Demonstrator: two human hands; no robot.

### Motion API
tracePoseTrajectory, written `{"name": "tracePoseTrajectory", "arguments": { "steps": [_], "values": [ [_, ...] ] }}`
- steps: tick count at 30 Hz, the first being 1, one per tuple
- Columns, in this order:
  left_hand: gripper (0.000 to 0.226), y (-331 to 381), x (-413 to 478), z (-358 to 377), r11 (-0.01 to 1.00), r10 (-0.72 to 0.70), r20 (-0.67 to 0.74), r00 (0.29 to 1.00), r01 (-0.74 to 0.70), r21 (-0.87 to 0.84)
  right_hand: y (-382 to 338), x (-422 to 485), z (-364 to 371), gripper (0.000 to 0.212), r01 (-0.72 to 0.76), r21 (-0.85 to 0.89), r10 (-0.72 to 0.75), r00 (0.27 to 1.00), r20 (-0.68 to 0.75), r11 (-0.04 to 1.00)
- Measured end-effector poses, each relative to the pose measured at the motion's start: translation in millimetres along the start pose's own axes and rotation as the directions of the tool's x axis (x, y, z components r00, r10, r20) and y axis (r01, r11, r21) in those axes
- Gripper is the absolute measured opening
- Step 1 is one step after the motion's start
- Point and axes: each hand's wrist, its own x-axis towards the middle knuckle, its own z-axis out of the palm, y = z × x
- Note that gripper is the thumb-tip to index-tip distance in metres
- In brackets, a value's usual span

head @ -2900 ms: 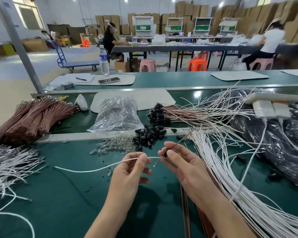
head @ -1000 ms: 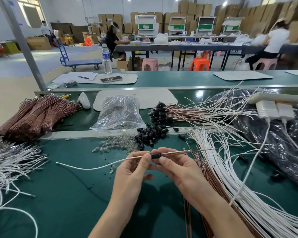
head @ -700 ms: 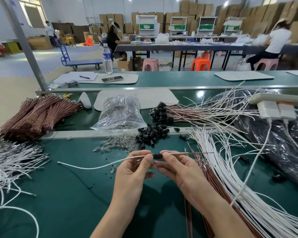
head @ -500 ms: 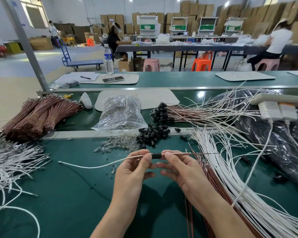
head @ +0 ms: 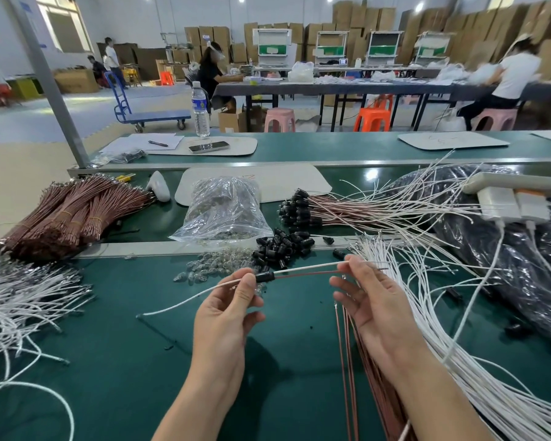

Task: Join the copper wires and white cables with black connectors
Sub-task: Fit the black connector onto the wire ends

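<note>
Left: wire bundles lie behind a cable heap on the bench | centre: a bag sits behind the connector pile, loose small parts left of it | front: your left hand pinches the held connector, your right hand the held cable right of it | right: a cable sheaf beside that hand

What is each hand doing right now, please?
Left hand: pinching a white cable beside the connector.
Right hand: pinching another white cable and the copper wire.
</note>
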Motion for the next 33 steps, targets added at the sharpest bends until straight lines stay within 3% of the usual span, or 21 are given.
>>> {"name": "tracePoseTrajectory", "arguments": {
  "steps": [14,33],
  "values": [
    [0.013,8,8,-12,0.997,-0.004,-0.056,0.998,0.0,-0.08,-26,4,-28,0.015,0.123,0.082,-0.1,0.964,-0.245,0.989],
    [0.012,13,10,-16,0.994,-0.018,-0.067,0.998,0.011,-0.109,-38,5,-48,0.017,0.215,0.146,-0.143,0.909,-0.391,0.966]
  ]
}}
